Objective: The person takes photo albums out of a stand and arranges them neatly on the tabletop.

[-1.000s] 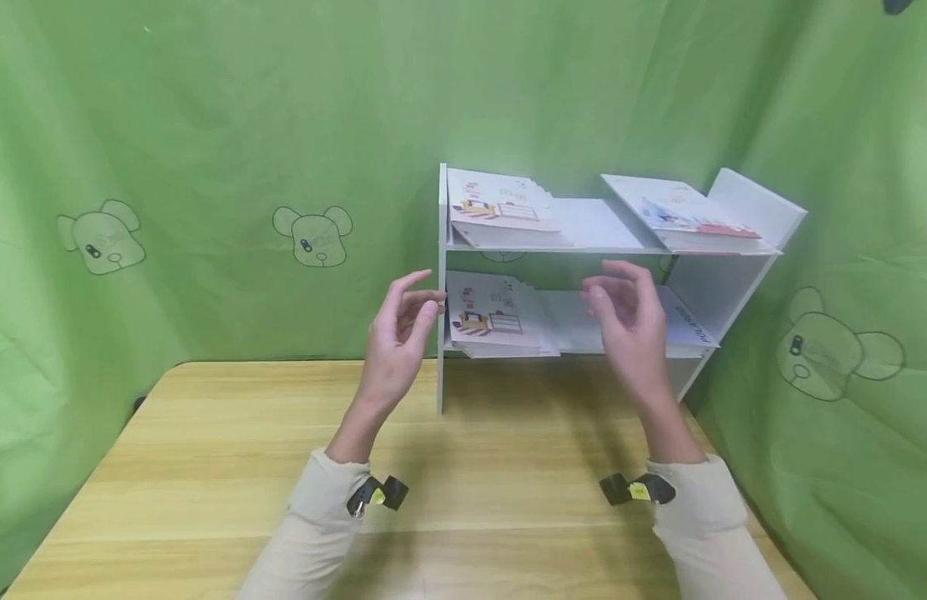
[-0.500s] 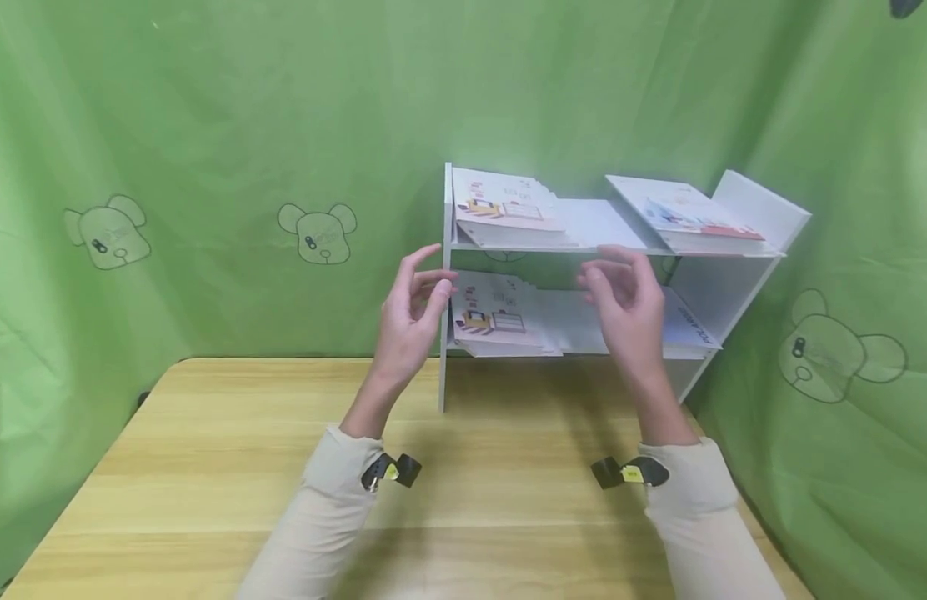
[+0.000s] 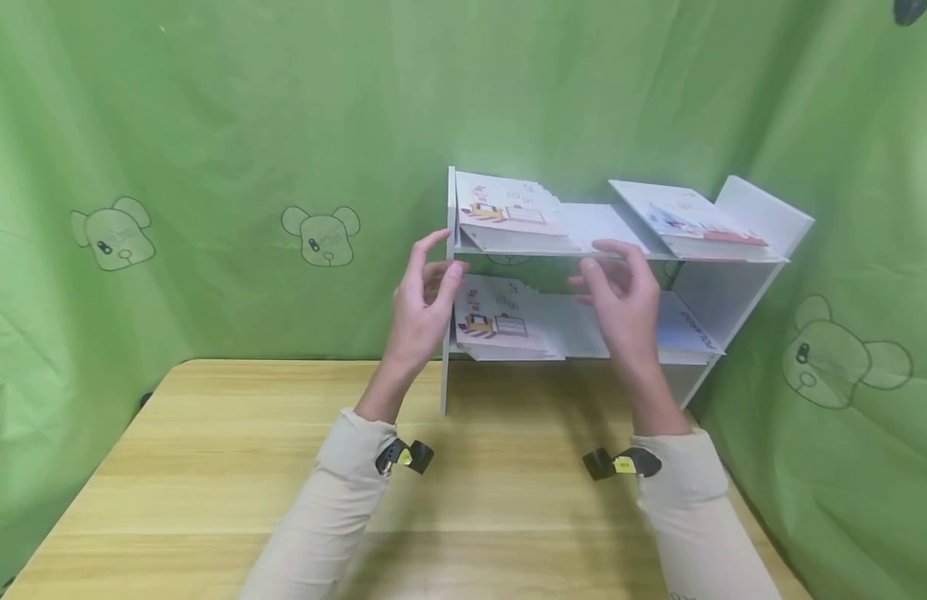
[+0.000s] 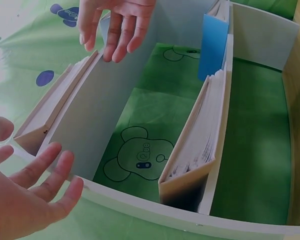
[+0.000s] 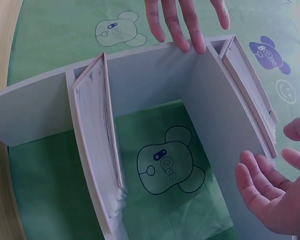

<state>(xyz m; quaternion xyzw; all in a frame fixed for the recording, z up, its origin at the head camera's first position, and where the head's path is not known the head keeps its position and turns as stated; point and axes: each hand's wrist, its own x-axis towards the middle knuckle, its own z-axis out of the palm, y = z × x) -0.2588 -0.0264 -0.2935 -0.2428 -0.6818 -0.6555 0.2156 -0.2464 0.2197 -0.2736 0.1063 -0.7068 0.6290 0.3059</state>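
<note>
A white two-tier shelf [image 3: 765, 215] holds thin books. My left hand [image 3: 422, 312], fingers loosely bent, is beside its left side panel [image 3: 444, 383]. In front of the middle, my right hand [image 3: 627, 312] hovers with relaxed fingers. Neither hand holds anything. A book stack [image 3: 508, 212] with a yellow vehicle on its cover lies top left, and a similar stack [image 3: 501, 321] below it. Top right is a book [image 3: 692, 215] with a red strip. Lower right lies a blue-and-white book [image 3: 684, 329], partly behind my right hand. In the left wrist view its edge [image 4: 214, 46] is blue.
The shelf stands at the back of a wooden table [image 3: 283, 483]. A green curtain [image 3: 223, 125] with bear-head drawings hangs behind and at both sides. Both sleeved wrists carry small black cameras, such as the left camera [image 3: 414, 457].
Both hands have moved forward and up toward the shelf; the left has also shifted right, up to the side panel. The books and shelf stay in place while the head view shifts slightly.
</note>
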